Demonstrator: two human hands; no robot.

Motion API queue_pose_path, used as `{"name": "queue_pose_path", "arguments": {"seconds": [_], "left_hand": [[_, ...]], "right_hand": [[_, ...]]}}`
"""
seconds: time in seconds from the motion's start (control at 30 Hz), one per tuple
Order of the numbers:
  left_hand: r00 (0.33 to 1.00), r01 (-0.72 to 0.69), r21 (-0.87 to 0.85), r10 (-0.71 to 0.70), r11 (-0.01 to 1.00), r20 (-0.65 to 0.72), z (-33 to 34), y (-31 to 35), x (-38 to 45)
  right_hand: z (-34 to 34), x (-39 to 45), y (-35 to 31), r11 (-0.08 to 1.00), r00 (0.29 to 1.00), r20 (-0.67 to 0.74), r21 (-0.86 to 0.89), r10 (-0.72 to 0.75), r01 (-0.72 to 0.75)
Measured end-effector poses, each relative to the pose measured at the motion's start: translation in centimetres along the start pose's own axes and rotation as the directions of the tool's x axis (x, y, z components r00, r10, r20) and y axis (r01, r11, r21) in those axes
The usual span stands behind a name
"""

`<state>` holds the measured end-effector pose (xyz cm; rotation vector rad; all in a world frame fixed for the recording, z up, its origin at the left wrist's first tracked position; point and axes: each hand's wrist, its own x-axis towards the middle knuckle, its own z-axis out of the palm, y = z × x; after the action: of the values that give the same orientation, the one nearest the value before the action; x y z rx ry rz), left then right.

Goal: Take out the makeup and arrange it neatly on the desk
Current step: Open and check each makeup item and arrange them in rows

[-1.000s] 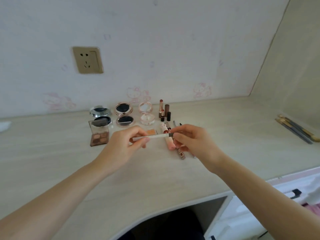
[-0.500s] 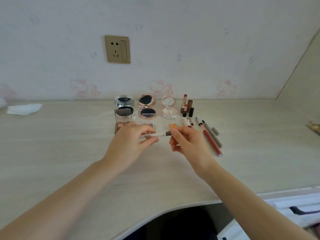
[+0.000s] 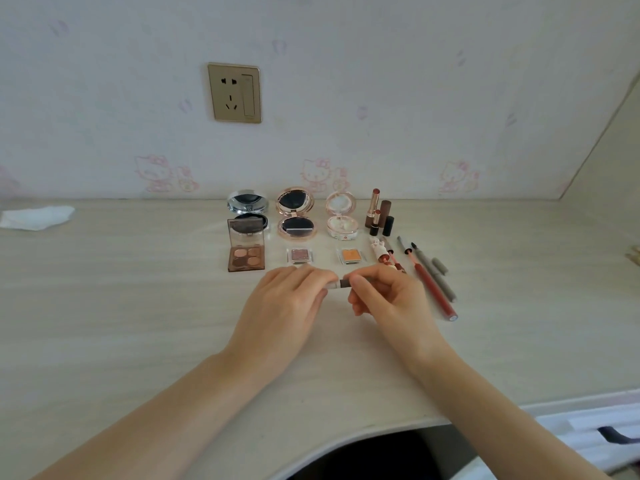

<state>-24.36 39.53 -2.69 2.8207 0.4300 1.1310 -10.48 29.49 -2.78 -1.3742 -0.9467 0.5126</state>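
Observation:
Both hands meet over the desk [image 3: 138, 323] on a slim white makeup pen [image 3: 337, 284] with a dark band. My left hand [image 3: 287, 303] grips its white end and hides most of it. My right hand [image 3: 388, 299] pinches its dark end. Behind them lie three open compacts [image 3: 296, 214], an eyeshadow palette [image 3: 246, 252], two small single shadows [image 3: 300, 256], upright lipsticks [image 3: 377, 213], and several pencils and a red lip pen [image 3: 433, 285] at the right.
A crumpled white tissue [image 3: 36, 218] lies at the far left. A gold wall socket [image 3: 234, 93] sits above the makeup. The desk's curved front edge [image 3: 346, 441] runs below my arms, with a white drawer [image 3: 588, 434] at the lower right.
The hands have closed toward each other along the pen, so less of the white barrel shows. The view has swung left and the makeup row now sits centred.

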Motion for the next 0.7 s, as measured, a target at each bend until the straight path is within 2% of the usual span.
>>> {"name": "queue_pose_path", "arguments": {"seconds": [0.1,0.33,0.7], "left_hand": [[0.998,0.041,-0.074,-0.037,0.996,0.057,-0.12,-0.06,-0.20],[0.996,0.057,-0.170,-0.044,0.984,0.080,-0.02,-0.20,-0.35],[0.992,0.118,-0.214,-0.105,0.970,0.074,0.13,-0.27,-0.47]], "right_hand": [[0.16,-0.22,-0.02,0.998,0.999,0.015,-0.051,-0.040,0.041],[0.18,-0.47,-0.25,0.995,0.999,0.022,-0.085,-0.049,0.051],[0.25,-0.55,-0.39,0.997,1.000,0.024,-0.075,-0.011,0.012]]}}
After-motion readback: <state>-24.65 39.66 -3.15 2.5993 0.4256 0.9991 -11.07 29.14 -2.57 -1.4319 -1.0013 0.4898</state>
